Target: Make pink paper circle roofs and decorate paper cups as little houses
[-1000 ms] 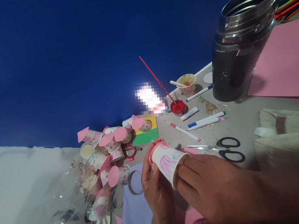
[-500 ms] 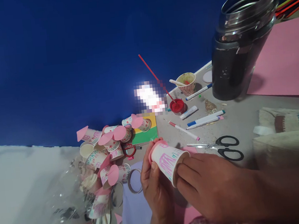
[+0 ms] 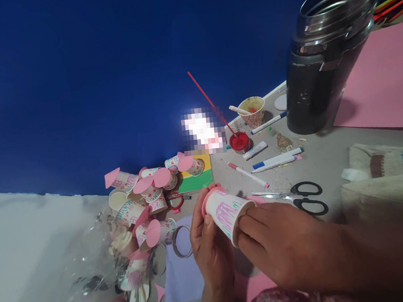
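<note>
A white paper cup (image 3: 229, 213) with pink and green marker drawings lies tilted on its side between my hands. My left hand (image 3: 211, 245) is closed around its base end, where a pink paper piece (image 3: 204, 206) sits against the cup. My right hand (image 3: 277, 238) is at the open mouth, its bent fingers reaching inside the rim; their tips are hidden. Just beyond my right hand lie black-handled scissors (image 3: 299, 198). Several decorated cups (image 3: 130, 210) with pink paper cones and discs are grouped to the left.
A tall dark flask (image 3: 309, 83) stands at the back right beside pink paper (image 3: 387, 85). Markers (image 3: 277, 160), a red paint pot with a stick (image 3: 239, 142) and a small cup (image 3: 253, 112) lie along the wall. Tape rings (image 3: 181, 241) and lilac paper (image 3: 181, 281) are left of my hands.
Both hands stay on the cup in nearly the same grip. The cup shifts very slightly up and right; the whole view moves a little as well.
</note>
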`<state>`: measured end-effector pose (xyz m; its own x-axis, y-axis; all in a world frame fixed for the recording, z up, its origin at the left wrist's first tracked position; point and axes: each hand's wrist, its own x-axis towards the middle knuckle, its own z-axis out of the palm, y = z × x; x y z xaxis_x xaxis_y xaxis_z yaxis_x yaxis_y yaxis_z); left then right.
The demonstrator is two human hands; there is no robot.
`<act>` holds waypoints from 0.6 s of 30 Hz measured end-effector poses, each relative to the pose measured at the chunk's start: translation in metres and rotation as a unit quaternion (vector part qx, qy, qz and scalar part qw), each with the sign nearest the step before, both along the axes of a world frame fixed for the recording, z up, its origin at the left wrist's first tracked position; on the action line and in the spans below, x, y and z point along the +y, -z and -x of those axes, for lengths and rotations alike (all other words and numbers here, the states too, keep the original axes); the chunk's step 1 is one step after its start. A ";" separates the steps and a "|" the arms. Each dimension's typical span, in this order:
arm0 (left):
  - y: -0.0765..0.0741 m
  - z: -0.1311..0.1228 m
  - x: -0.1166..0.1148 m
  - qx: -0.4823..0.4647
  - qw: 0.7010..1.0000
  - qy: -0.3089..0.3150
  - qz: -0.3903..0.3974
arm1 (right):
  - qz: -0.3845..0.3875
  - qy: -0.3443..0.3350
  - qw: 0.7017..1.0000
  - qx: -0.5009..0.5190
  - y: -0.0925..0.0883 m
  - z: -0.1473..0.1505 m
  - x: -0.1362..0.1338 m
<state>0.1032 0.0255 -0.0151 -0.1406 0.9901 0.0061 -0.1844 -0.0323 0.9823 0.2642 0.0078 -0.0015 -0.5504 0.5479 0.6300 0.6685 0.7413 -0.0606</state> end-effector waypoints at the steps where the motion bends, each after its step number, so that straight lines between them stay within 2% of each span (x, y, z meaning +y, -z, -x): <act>1: 0.000 0.000 0.000 0.002 1.000 0.002 0.000 | 0.005 -0.003 1.000 -0.002 0.000 0.000 0.000; 5: 0.002 0.000 0.000 0.005 1.000 0.001 -0.010 | 0.011 -0.024 1.000 -0.014 0.003 -0.001 0.003; 10: 0.008 0.003 0.000 0.006 1.000 0.001 -0.021 | -0.007 -0.017 1.000 -0.015 0.005 -0.002 0.005; 18: 0.005 0.002 0.001 0.068 0.997 -0.016 -0.021 | -0.002 -0.037 0.999 -0.028 0.009 -0.003 0.008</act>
<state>0.1017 0.0267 -0.0199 -0.1679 0.9834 0.0686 -0.0481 -0.0777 0.9958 0.2672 0.0157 -0.0105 -0.6243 0.5016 0.5989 0.6141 0.7890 -0.0206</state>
